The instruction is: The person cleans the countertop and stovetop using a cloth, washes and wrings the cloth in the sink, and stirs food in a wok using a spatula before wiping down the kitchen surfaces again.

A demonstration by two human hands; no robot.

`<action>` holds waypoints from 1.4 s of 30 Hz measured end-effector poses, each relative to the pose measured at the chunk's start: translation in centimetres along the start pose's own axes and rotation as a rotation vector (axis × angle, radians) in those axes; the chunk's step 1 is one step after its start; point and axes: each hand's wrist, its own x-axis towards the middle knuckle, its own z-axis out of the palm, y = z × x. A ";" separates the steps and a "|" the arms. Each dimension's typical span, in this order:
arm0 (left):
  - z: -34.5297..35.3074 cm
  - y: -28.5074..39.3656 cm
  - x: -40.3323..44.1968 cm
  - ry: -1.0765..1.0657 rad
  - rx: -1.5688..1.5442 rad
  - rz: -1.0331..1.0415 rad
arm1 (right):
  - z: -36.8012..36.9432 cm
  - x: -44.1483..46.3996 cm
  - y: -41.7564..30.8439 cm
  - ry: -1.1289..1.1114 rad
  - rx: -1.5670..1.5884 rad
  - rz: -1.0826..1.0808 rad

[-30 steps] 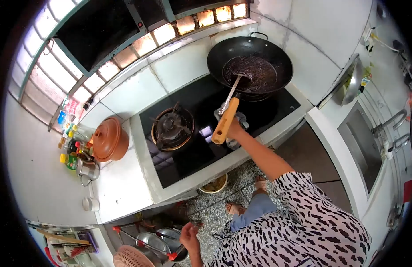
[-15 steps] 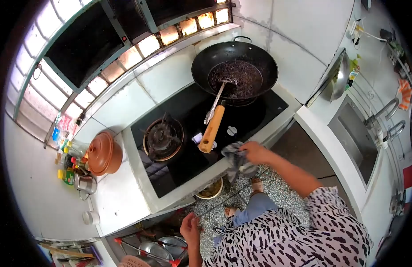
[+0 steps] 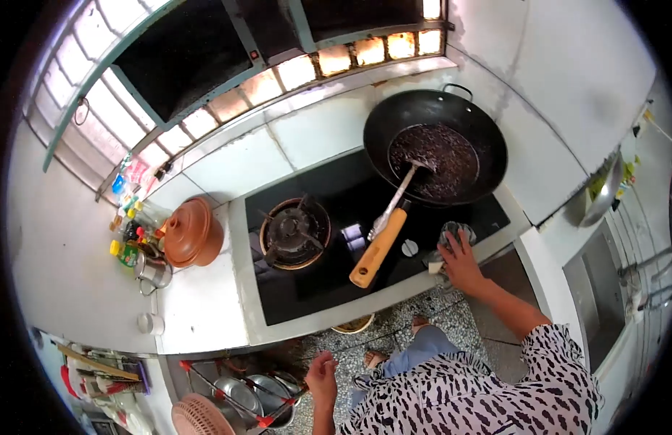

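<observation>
At the hob's front edge, a hand on a grey cloth

Under the right hand [image 3: 463, 266] lies the grey cloth [image 3: 452, 233], bunched up on the front right part of the black glass hob [image 3: 286, 296]. From where I stand, it shows beyond the fingertips and out past the thumb side, with the fingers laid over it. Those fingers are parted, touching the cloth from above rather than closed into a fist; how hard they press, I can't tell. Near the thumb, a pale bit [image 3: 436, 267] pokes out by the hob's edge.

Lower down, the left hand [image 3: 321, 378] hangs over the floor, well apart from the cloth, its fingers loosely curled. Whether thumb and fingertips meet, I can't make out, and I see nothing held there. Nearest to it is a rack with red-tipped bars [image 3: 265, 420] and metal pots [image 3: 238, 394].

Behind the right hand, a big black wok [image 3: 488, 141] sits over the right side of the hob, dark food [image 3: 448, 152] inside. Leaning out of it is a spatula with a wooden handle [image 3: 378, 250], which slants over the glass between the cloth and the bare left burner [image 3: 292, 228].
</observation>
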 end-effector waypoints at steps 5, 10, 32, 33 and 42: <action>0.1 -1.5 -1.5 0.123 -0.104 -0.104 | 3.5 5.5 3.3 -0.151 0.426 -0.142; -0.8 -5.6 -3.7 0.048 0.123 0.005 | 10.9 16.7 -0.2 0.140 0.809 -0.314; -6.0 -1.9 -2.1 0.224 -0.220 -0.115 | 5.8 17.6 -17.2 -0.188 0.044 0.200; -6.2 -2.1 -2.2 0.226 -0.241 -0.119 | 5.8 17.0 -18.1 -0.179 0.054 0.206; -5.4 1.8 2.8 -0.024 -1.013 -0.419 | 6.0 10.0 -29.0 -0.417 0.642 0.033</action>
